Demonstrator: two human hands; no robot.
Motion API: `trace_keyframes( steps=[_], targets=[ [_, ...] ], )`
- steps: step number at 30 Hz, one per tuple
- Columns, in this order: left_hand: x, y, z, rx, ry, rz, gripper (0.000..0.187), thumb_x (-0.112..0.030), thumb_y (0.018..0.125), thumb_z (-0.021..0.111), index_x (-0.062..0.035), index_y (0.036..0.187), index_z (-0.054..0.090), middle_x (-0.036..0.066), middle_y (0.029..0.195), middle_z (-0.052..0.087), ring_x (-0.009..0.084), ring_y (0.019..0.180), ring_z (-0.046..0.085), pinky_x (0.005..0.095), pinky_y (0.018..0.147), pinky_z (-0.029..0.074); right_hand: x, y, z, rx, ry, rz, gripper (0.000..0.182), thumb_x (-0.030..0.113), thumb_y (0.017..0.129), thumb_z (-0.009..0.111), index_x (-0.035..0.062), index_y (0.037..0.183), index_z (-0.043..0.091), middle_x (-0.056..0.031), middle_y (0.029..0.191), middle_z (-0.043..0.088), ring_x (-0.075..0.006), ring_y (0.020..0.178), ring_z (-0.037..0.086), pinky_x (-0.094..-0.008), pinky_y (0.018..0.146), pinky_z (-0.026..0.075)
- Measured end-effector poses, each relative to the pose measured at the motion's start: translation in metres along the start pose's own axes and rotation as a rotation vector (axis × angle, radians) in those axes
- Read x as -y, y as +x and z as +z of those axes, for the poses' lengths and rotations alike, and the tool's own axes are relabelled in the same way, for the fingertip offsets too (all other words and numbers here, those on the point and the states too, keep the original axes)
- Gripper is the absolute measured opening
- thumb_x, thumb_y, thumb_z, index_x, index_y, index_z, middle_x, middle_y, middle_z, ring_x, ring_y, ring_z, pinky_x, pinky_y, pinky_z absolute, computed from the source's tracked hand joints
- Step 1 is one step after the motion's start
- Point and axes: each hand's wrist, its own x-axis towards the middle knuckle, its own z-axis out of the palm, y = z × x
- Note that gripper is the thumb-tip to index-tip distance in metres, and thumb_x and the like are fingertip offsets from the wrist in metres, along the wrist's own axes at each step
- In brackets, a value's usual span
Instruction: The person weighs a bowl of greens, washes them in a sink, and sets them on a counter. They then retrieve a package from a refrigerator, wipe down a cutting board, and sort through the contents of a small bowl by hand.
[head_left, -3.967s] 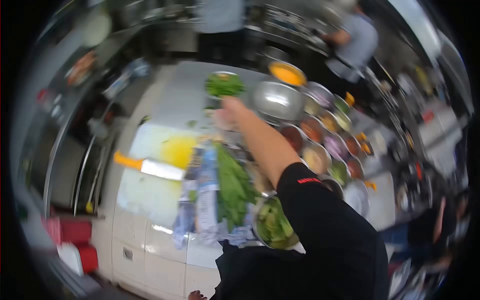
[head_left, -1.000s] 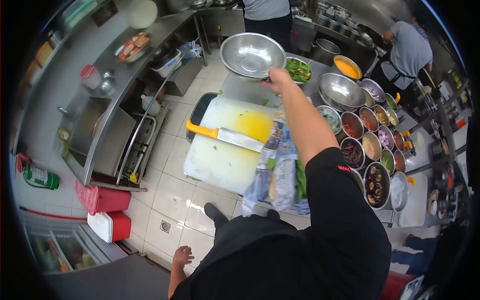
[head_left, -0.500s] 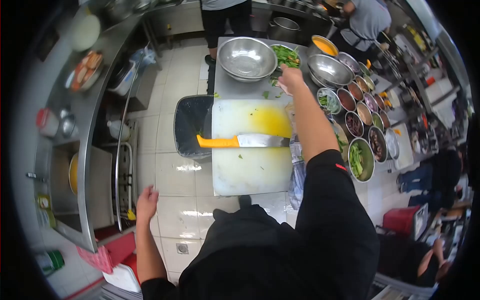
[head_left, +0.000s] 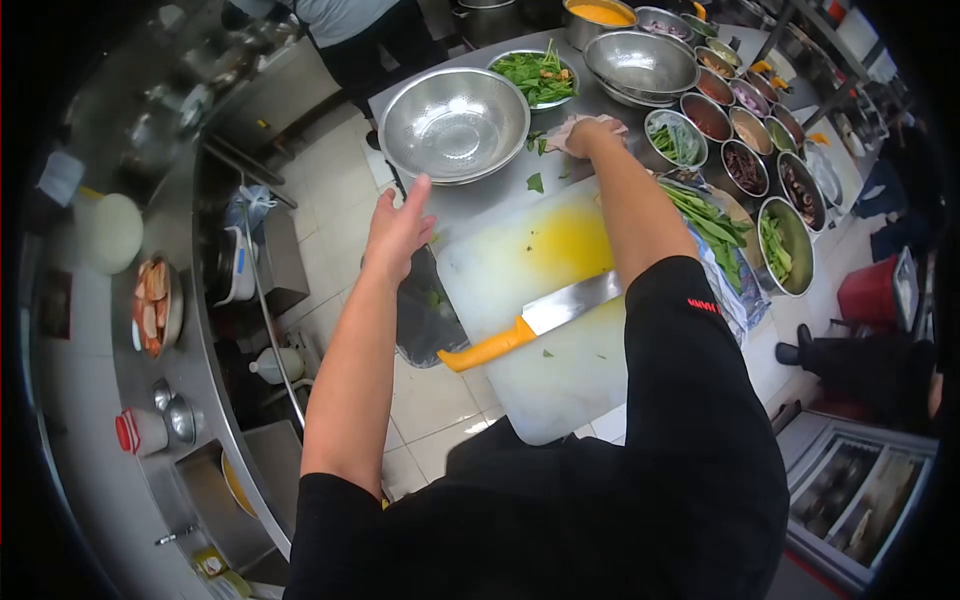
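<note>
My right hand [head_left: 590, 138] is closed on a pale pink cloth [head_left: 556, 142], pressed to the steel table behind the cutting board. Its fingertips are partly hidden. My left hand [head_left: 398, 228] hangs open in the air, thumb and fingers apart, just in front of a large perforated steel bowl [head_left: 455, 125]. Behind the cloth stands a bowl of cut greens [head_left: 535, 78]. A chef's knife [head_left: 530, 322] with a yellow handle lies across the white cutting board [head_left: 490, 265], which has a yellow stain. Leaf scraps [head_left: 535, 183] lie on the steel near the cloth.
A black bin [head_left: 428, 315] stands at the board's left side. Several bowls of ingredients crowd the right, with long greens [head_left: 705, 225] on newspaper beside the board. A co-worker [head_left: 350, 30] stands beyond the table. A steel sink counter [head_left: 215, 390] runs along the left.
My left hand has risen from low at the left to the perforated bowl. My right hand has drawn back from the bowl of greens to the cloth. The view has turned.
</note>
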Motion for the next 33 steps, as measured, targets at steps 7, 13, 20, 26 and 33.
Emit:
trace_keyframes(
  steps=[7, 13, 20, 26, 33],
  targets=[
    [0.004, 0.104, -0.005, 0.286, -0.148, -0.176, 0.062, -0.032, 0.094, 0.057, 0.0077, 0.138, 0.037, 0.024, 0.122, 0.058, 0.0310, 0.097, 0.067, 0.0382, 0.078, 0.059, 0.016, 0.047, 0.055, -0.505, 0.373, 0.196, 0.051, 0.035, 0.092, 0.052, 0.0034, 0.131, 0.054, -0.0153, 0.138, 0.048, -0.0354, 0.130, 0.042, -0.0463, 0.106, 0.039],
    [-0.004, 0.139, -0.071, 0.384, -0.090, -0.080, 0.038, -0.013, 0.091, 0.046, 0.0046, 0.124, 0.051, 0.018, 0.108, 0.065, 0.0265, 0.083, 0.068, 0.0363, 0.070, 0.058, 0.085, 0.034, 0.119, -0.766, 0.545, -0.379, 0.016, 0.010, 0.075, 0.061, 0.0098, 0.088, 0.071, -0.0159, 0.100, 0.066, -0.0363, 0.104, 0.056, -0.0440, 0.092, 0.046],
    [-0.011, 0.158, -0.251, 0.348, -0.141, 0.070, 0.043, -0.013, 0.090, 0.048, 0.0032, 0.130, 0.047, 0.016, 0.112, 0.064, 0.0245, 0.087, 0.068, 0.0356, 0.061, 0.058, 0.231, -0.131, 0.173, -0.522, 0.280, -0.684, 0.011, 0.006, 0.068, 0.063, 0.0134, 0.074, 0.068, -0.0088, 0.087, 0.065, -0.0306, 0.093, 0.057, -0.0436, 0.081, 0.044],
    [0.066, 0.141, -0.397, 0.116, -0.138, -0.044, 0.048, -0.015, 0.088, 0.051, 0.0014, 0.133, 0.045, 0.015, 0.117, 0.061, 0.0246, 0.096, 0.066, 0.0384, 0.066, 0.056, 0.170, -0.127, 0.100, -0.654, 0.633, -0.489, 0.018, -0.005, 0.066, 0.065, 0.0075, 0.079, 0.069, -0.0100, 0.092, 0.065, -0.0311, 0.091, 0.061, -0.0374, 0.083, 0.050],
    [0.135, 0.082, -0.463, -0.024, -0.116, -0.199, 0.036, -0.011, 0.086, 0.050, 0.0037, 0.118, 0.051, 0.013, 0.096, 0.065, 0.0222, 0.068, 0.066, 0.0303, 0.044, 0.050, 0.056, -0.038, 0.081, -0.385, 0.066, 0.120, 0.028, 0.030, 0.088, 0.064, 0.0151, 0.112, 0.069, -0.0118, 0.120, 0.064, -0.0315, 0.114, 0.060, -0.0420, 0.094, 0.049]
  ],
)
